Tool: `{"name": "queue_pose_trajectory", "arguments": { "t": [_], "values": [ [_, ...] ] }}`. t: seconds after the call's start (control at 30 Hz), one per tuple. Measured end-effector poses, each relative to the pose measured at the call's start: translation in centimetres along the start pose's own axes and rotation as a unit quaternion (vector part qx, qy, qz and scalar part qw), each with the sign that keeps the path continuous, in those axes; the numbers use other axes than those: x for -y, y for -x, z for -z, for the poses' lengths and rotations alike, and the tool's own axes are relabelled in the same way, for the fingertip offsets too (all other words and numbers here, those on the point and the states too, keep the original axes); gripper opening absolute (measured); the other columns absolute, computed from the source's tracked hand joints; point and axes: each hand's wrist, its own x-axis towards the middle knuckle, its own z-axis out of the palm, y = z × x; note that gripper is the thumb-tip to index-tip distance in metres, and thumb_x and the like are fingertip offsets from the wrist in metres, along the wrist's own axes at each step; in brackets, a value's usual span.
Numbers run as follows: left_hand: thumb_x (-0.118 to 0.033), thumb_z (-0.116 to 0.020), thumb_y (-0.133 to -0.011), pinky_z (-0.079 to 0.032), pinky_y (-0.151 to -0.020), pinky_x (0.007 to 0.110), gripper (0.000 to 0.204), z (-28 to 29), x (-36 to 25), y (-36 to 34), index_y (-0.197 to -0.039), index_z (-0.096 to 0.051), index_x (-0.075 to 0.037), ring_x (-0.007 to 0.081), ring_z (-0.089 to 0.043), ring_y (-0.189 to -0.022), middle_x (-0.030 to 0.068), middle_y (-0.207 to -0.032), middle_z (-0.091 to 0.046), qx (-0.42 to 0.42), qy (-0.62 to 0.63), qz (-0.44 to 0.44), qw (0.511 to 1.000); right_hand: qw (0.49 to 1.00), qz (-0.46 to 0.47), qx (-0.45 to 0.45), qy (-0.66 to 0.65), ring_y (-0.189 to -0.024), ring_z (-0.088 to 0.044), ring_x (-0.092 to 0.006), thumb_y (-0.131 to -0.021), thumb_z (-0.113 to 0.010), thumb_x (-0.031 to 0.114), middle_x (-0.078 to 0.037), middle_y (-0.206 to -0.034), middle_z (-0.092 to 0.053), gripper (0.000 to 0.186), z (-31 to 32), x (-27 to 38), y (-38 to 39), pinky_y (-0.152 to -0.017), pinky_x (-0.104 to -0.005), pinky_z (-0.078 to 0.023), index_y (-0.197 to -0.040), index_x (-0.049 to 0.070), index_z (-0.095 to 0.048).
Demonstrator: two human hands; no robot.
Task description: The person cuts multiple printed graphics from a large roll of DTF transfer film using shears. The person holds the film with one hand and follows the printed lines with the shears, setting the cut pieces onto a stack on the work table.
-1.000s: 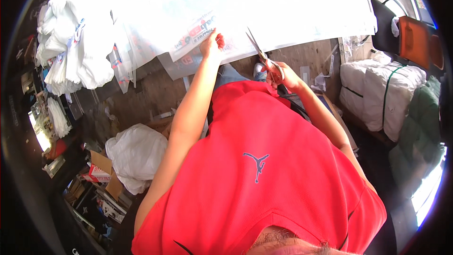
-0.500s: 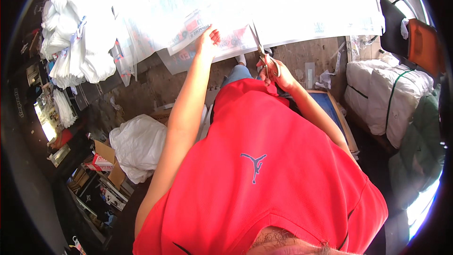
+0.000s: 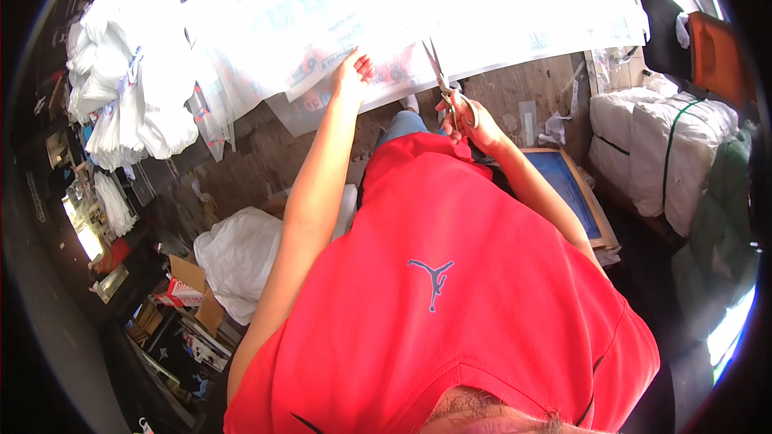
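My right hand (image 3: 470,122) is closed around the handles of a pair of long metal scissors (image 3: 438,68). Their blades point up and away, slightly apart at the tips, over the near edge of a printed translucent plastic sheet (image 3: 386,72). To the left, my left hand (image 3: 352,76) has its fingers curled in at the sheet's near edge, seemingly pinching it. Glare washes out much of the sheet, and the exact contact at my left fingertips is hard to see.
Bunched white plastic bags (image 3: 133,72) hang at the left. At right are strapped white bales (image 3: 655,153), a black and orange chair (image 3: 712,52) and a wood-framed blue panel (image 3: 563,193). A cardboard box (image 3: 189,277) and a white sack (image 3: 241,253) stand lower left.
The view has shifted slightly, so the surroundings sit a little differently. Both hands keep almost the same position, with the scissors still in my right hand.
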Motion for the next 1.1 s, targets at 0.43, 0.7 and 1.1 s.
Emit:
{"name": "queue_pose_trajectory", "arguments": {
  "t": [0.43, 0.7, 1.1],
  "values": [
    [-0.022, -0.072, -0.088, -0.052, -0.075, 0.032, 0.023, 0.8, -0.5, -0.6, -0.098, -0.063, -0.004, 0.0169, -0.061, -0.084, 0.0051, -0.090, -0.062, 0.036, 0.033, 0.010, 0.999, 0.999, 0.000, -0.007, 0.048, -0.049, -0.052, -0.0123, -0.095, -0.053, 0.056, -0.005, -0.065, -0.059, 0.055, 0.9, 0.3, 1.1, -0.050, -0.0253, -0.041, -0.104, 0.002, -0.056],
    [-0.022, -0.071, -0.090, -0.052, -0.069, 0.029, 0.023, -8.6, -0.8, 4.6, -0.099, -0.066, -0.001, 0.0163, -0.064, -0.080, 0.0074, -0.090, -0.065, 0.129, -0.086, -0.147, 0.977, 0.994, 0.040, -0.072, 0.068, -0.050, -0.053, -0.0110, -0.091, -0.061, 0.055, -0.004, -0.065, -0.058, 0.056, 3.5, 1.0, 5.6, -0.050, -0.0247, -0.043, -0.106, 0.001, -0.055],
    [-0.036, -0.074, -0.087, -0.051, -0.060, 0.026, 0.037, -25.6, 0.3, 2.7, -0.098, -0.069, -0.001, 0.0107, -0.057, -0.065, 0.0003, -0.075, -0.061, 0.219, -0.242, -0.226, 0.918, 0.965, 0.148, -0.210, 0.045, -0.053, -0.052, -0.0106, -0.095, -0.060, 0.043, -0.004, -0.065, -0.056, 0.046, 4.9, 2.6, 10.8, -0.051, -0.0243, -0.041, -0.112, 0.001, -0.057]
  ]
}}
